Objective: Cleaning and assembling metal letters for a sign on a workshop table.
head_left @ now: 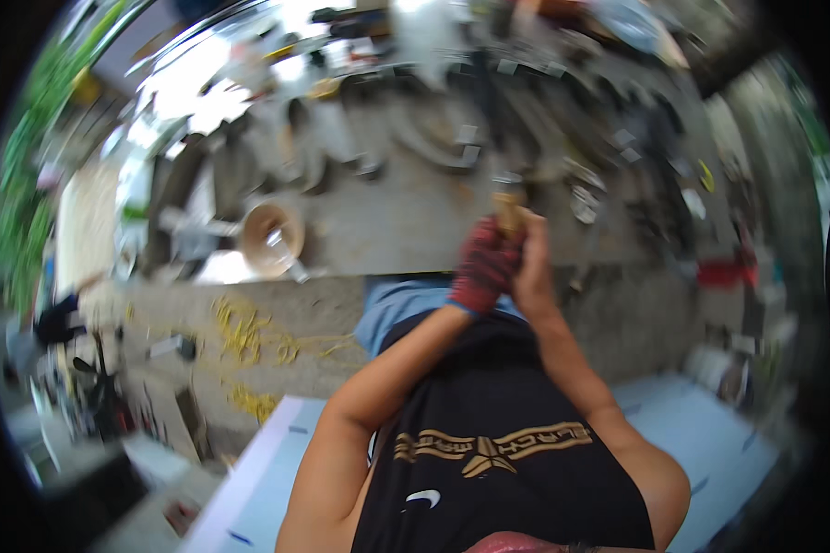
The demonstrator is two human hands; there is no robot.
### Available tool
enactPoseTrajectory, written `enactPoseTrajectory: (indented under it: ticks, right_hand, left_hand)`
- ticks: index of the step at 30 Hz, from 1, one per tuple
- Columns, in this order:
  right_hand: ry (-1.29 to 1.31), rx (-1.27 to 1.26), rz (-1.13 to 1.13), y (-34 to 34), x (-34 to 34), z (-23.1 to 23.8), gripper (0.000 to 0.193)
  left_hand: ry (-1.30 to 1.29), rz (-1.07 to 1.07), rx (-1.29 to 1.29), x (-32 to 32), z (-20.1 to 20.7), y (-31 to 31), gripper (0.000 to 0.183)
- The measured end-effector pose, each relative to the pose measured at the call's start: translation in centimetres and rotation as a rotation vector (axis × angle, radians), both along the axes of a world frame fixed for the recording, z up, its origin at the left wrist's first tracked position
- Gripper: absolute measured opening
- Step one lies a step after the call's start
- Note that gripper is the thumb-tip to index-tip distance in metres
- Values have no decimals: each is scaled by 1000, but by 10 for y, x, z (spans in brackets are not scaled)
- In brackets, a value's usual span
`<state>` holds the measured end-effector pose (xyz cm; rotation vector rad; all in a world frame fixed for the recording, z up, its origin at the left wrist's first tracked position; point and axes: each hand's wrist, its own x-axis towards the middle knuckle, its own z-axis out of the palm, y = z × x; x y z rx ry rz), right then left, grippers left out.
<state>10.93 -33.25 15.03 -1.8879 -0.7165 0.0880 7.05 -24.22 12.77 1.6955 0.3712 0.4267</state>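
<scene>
Both hands, gloved left hand (485, 267) and bare right hand (531, 267), grip a wooden handle (508, 210).

two hands (503, 263), one red glove (482, 267), one wooden handle (508, 210), one round bowl (272, 240), one pale board (258, 479)

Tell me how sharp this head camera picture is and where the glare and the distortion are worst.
Head view: blurred throughout, as if by motion; the gloved left hand and bare right hand, clasped around a wooden handle, are soft-edged. Glare washes out the upper left around the bright metal clutter. Fisheye bending curves the edges, with black corners; the round tan bowl stays readable.
</scene>
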Motion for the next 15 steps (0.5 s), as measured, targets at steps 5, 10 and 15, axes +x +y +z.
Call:
enactPoseTrajectory:
  ticks: [5,10,15]
  right_hand:
    - [402,296,-92,3,-8,8,63]
    - [191,81,-75,-37,-5,3,57]
    - [47,-139,-399,-107,49,-38,35]
  left_hand:
    - [14,12,-443,1,9,0,25]
    - [2,83,-543,6,12,14,31]
    - [83,40,-500,4,12,25,31]
